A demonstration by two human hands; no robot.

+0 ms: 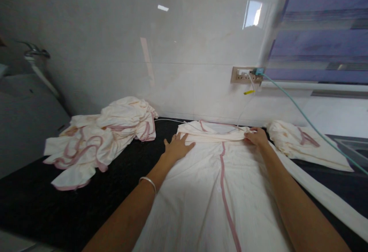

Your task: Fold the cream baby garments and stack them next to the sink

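Observation:
A cream garment with pink piping (198, 190) lies spread on the black countertop, its far edge folded over in a band near the wall. My left hand (176, 147) rests flat on the left end of that band, fingers spread. At the band's right end, my right hand (257, 137) pinches the cloth between thumb and fingers. One pink line runs down the garment's middle toward me. A long pale strip of cloth (322, 188) extends from beside my right hand to the lower right; where it joins is hidden by my arm.
A crumpled heap of similar cream cloth (115, 129) lies on the left of the countertop (115, 198). Another folded cream piece (304, 142) is at the right. A green cable (299, 106) runs from the wall socket (238, 76) across the right side. A tap (36, 52) is far left.

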